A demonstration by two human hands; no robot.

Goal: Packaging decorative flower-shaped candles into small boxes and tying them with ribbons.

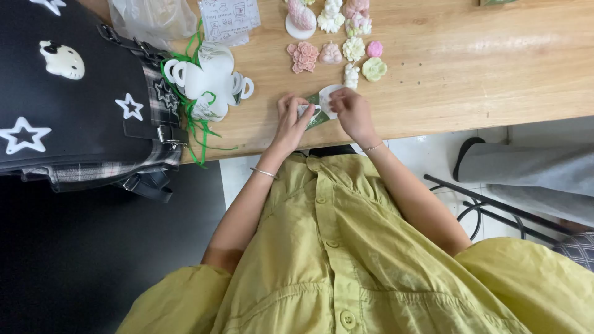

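Note:
My left hand (291,120) and my right hand (350,110) meet at the near edge of a wooden table (470,68). Between them they hold a small white cup-shaped piece with a handle (322,104), together with something green under it. My left fingers pinch the handle side. My right fingers grip the rounded white part. Both wrists carry thin bracelets. I wear a yellow-green buttoned shirt.
A pile of white cup-shaped pieces tied with green ribbon (207,80) lies left of my hands. Several small pink, white and green flower-shaped figures (337,43) sit beyond. A black bag with white stars (74,93) covers the left. A clear plastic bag (151,18) and a printed card (229,18) lie at the back.

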